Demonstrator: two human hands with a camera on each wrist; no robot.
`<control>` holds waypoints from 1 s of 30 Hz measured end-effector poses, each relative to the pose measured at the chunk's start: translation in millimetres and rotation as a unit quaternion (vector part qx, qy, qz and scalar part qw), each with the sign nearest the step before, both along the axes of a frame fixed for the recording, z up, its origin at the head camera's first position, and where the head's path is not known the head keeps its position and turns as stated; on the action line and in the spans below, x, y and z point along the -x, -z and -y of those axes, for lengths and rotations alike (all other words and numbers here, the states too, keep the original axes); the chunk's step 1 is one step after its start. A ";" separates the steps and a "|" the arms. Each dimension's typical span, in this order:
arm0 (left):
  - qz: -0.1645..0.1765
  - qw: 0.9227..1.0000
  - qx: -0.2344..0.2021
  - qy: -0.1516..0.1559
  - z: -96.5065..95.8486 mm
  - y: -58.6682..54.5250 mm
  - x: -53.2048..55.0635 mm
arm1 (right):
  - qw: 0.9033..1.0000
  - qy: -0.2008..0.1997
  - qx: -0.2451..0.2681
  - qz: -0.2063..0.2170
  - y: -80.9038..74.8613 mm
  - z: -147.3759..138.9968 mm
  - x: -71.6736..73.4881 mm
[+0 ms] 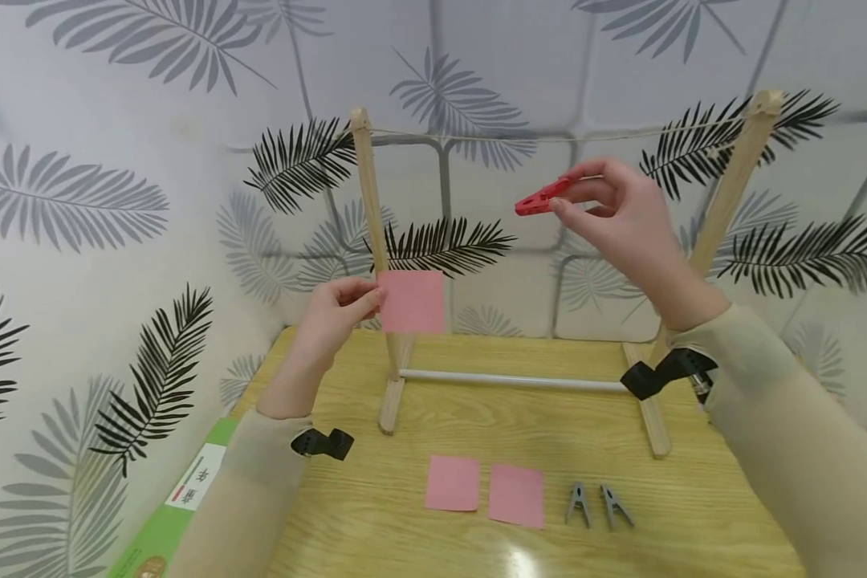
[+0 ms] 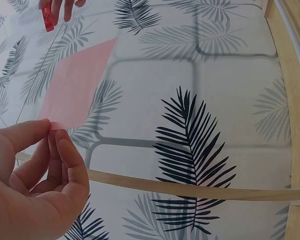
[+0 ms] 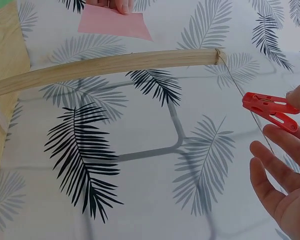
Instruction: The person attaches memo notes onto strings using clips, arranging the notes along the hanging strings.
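A flat, square sheet of pink paper point(image 1: 413, 302) is held upright below the line, overlapping the left post in the head view. The sheet is probably very light, limp and easily creased, best taken by a margin with a gentle pinch, leaving its face flat. The left hand point(image 1: 338, 317) has this grip: thumb and fingers closed on the left edge, the remainder unsupported. To the right and higher, a red plastic spring clothespin point(image 1: 542, 197) lies between the thumb and fingers of the right hand point(image 1: 624, 217), a light grip at the handle end; the handles stand apart in the right wrist view. The clothespin is presumably light, rigid and somewhat smooth, its spring calling for a firm squeeze near the handle tips. Beyond, a thin, pale string point(image 1: 491, 139) spans two pale wooden posts point(image 1: 371, 193). On the wood-grained tabletop point(image 1: 361, 514) lie two further pink paper squares point(image 1: 453, 483), side by side, and two grey clothespins point(image 1: 578, 506) to their right.
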State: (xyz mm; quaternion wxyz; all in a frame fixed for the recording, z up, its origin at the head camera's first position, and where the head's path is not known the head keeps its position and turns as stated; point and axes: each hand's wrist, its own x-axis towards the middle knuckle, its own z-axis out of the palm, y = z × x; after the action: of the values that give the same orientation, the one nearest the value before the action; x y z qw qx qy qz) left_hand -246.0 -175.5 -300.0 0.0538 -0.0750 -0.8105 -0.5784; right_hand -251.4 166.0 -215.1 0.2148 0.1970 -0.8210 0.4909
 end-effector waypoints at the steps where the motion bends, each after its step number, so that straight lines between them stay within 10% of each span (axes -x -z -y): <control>1: 0.000 1.000 0.002 -0.001 -0.7 -1.8 0.6 | 1.000 0.001 0.003 0.000 -2.2 0.3 0.2; 30: -0.011 1.000 -0.005 0.000 -19.0 -40.8 25.4 | 0.997 -0.016 0.076 0.032 -37.6 19.3 18.6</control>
State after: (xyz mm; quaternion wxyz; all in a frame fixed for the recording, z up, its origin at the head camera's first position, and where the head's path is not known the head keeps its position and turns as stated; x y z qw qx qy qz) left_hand -271.4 -156.5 -259.2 0.0630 -0.0813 -0.8067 -0.5819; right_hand -270.1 146.7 -177.4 0.1950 0.1779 -0.7846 0.5610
